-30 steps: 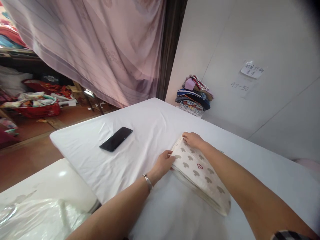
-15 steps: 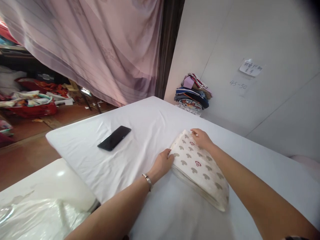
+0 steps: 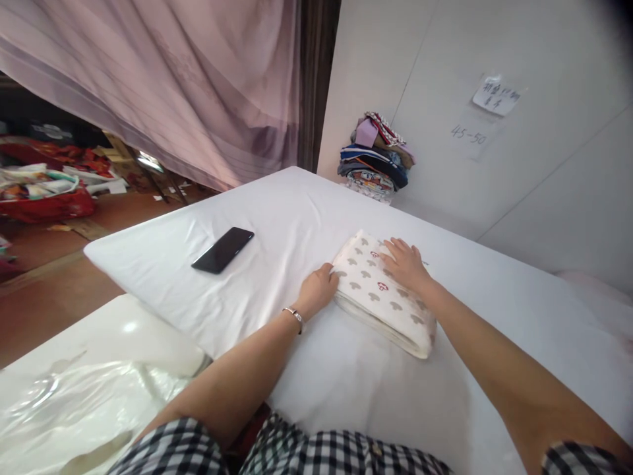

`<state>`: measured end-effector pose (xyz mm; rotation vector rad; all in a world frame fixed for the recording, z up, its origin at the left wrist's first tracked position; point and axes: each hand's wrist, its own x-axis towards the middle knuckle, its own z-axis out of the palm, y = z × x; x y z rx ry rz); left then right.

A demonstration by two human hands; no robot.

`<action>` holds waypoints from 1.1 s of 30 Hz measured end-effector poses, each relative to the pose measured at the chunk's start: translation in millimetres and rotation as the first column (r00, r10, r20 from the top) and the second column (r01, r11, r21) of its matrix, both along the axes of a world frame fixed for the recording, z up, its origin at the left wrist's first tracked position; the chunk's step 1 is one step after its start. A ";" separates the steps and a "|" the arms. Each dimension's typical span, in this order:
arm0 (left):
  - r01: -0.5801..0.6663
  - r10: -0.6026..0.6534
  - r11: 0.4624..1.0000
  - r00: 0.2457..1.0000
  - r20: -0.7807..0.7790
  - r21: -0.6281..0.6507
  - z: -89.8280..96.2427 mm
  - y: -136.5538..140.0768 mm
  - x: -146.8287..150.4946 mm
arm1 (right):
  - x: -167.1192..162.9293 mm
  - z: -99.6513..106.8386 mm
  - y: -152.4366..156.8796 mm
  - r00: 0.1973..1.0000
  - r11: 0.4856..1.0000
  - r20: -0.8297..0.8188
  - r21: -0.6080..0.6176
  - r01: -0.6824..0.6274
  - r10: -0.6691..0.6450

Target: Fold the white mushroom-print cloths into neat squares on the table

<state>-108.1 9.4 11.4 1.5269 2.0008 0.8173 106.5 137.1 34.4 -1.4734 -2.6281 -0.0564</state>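
Observation:
A folded cream cloth (image 3: 374, 297) with grey-brown mushroom prints and a few red ones lies flat on the white-covered table (image 3: 277, 218). At its left edge, my left hand (image 3: 319, 289) has its fingers curled, pinching the layered side; part of the fingertips is hidden. A bracelet circles that wrist. My right hand (image 3: 404, 265) rests on the cloth's upper right part, palm down, fingers stretched and spread. To the left of the cloth lies a black phone (image 3: 223, 250), apart from both hands.
Folded clothes (image 3: 374, 158) are stacked by the wall at the far corner. A pink curtain (image 3: 208, 79) hangs behind the table. On the lower left, clear plastic (image 3: 93, 409) covers a pale surface. A red basket (image 3: 54, 203) of fabrics stands on the floor.
My right hand has gone from gripping the cloth's far edge to lying spread on top. The cloth's near end has settled flatter. The camera view has shifted, showing my checked clothing.

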 end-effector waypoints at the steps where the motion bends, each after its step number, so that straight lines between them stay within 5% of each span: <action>1: 0.008 -0.008 1.000 1.000 -0.009 0.000 0.6 -0.1 0.3 | 5.1 -2.8 -10.6 0.999 0.999 0.005 0.033 -0.034 0.034; 7: 0.009 -0.008 0.999 1.000 -0.008 0.033 -2.6 3.0 0.5 | 24.0 -22.5 -30.5 0.998 0.987 0.060 -0.161 0.018 -0.009; 11: -0.019 0.001 0.998 0.965 0.262 0.063 -6.9 7.1 -6.9 | 31.6 -12.3 -36.7 0.997 0.985 -0.053 -0.165 0.049 -0.059; 15: -0.046 0.052 0.999 0.803 0.593 -0.025 -7.8 10.8 -12.5 | 39.9 0.2 -79.1 0.985 0.995 -0.169 -0.102 0.001 -0.018; 21: 0.004 -0.006 1.000 0.618 0.786 0.005 -2.5 11.8 -10.7 | 9.3 -1.0 -139.0 0.963 0.980 -0.181 0.026 -0.197 0.199; 26: 0.107 -0.112 0.991 0.387 0.915 0.076 -0.2 12.4 -11.2 | -19.5 -7.6 -138.3 0.988 0.983 -0.020 0.108 -0.148 0.150; 33: 0.179 -0.152 0.976 0.137 0.979 0.126 0.4 14.1 -11.8 | -3.4 0.8 -127.1 0.992 0.990 0.019 0.054 -0.128 0.127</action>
